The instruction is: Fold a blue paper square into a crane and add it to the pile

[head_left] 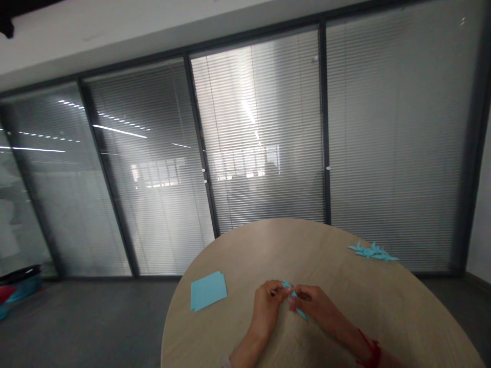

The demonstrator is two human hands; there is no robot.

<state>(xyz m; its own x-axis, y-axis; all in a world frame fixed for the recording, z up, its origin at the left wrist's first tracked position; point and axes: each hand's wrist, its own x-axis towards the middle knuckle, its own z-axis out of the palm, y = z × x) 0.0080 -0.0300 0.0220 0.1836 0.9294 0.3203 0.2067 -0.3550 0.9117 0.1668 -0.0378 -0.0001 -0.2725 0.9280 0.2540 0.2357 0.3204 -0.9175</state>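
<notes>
A narrow folded strip of light-blue paper slants between my two hands over the round table. My left hand pinches its upper part between thumb and fingers. From the other side, my right hand grips the middle of the strip, and its lower end sticks out below the fingers. The fingertips of both hands nearly meet and cover part of the paper. A red band circles my right wrist.
On the wooden table, a stack of light-blue paper sheets lies to the left. A pile of folded blue paper pieces sits near the right edge. Behind the table stands a glass wall with blinds. Bins stand at the far left.
</notes>
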